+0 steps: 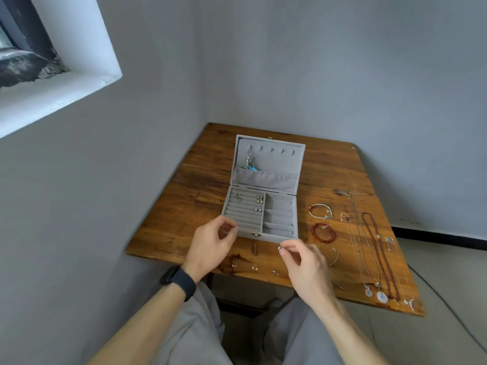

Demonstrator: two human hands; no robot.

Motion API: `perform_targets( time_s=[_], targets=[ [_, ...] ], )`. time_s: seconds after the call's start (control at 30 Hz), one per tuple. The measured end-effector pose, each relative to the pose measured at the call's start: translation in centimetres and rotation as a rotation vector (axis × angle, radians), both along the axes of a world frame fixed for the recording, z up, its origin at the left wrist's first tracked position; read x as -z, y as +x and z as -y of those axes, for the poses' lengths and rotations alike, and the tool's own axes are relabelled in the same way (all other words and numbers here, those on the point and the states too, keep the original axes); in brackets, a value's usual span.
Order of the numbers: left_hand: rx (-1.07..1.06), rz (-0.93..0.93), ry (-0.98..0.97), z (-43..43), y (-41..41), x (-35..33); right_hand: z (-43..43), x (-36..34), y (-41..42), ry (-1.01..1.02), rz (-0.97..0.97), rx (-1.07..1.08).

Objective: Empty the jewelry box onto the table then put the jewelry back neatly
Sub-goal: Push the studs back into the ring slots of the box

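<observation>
A grey velvet jewelry box (279, 204) stands open on the wooden table (184, 206). A turquoise necklace (250, 164) hangs in its lid, and several rings and earrings (259, 199) sit in the ring rolls. My right hand (303, 262) pinches a small silver ring (280, 248) just in front of the box. My left hand (210, 246) hovers at the box's front left corner with fingers loosely curled; whether it holds anything is not visible. Two bracelets (323, 232) and several long necklaces (374, 248) lie to the right of the box.
Small earrings (254, 266) lie along the table's near edge between my hands. Grey walls close in behind and to the left, with a window ledge (60, 101) at upper left. My knees sit under the table's front edge.
</observation>
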State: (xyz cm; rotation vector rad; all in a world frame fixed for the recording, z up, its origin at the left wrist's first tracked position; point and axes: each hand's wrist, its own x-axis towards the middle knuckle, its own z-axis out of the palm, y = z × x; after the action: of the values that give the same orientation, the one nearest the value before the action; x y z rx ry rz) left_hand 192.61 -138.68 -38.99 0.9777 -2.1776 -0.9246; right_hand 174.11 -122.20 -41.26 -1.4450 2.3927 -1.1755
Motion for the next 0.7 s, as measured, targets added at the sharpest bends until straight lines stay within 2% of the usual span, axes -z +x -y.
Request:
perform_targets(
  time_s=[0.17,0.27,0.43,0.7],
  targets=[
    [-0.35,-0.163,0.241,3.4,3.1,1.2,2.7,-2.1,0.1,-0.052,0.023,-0.063],
    [-0.452,-0.216,0.315,4.4,4.4,2.3,4.9,-3.1,-0.1,-0.004,0.034,-0.111],
    [-0.366,-0.193,0.366,4.9,4.9,2.7,9.6,-4.0,-1.2,0.113,0.053,-0.165],
    [-0.336,-0.167,0.375,5.2,5.2,2.7,15.4,-4.4,-2.6,0.351,-0.094,-0.229]
  ],
)
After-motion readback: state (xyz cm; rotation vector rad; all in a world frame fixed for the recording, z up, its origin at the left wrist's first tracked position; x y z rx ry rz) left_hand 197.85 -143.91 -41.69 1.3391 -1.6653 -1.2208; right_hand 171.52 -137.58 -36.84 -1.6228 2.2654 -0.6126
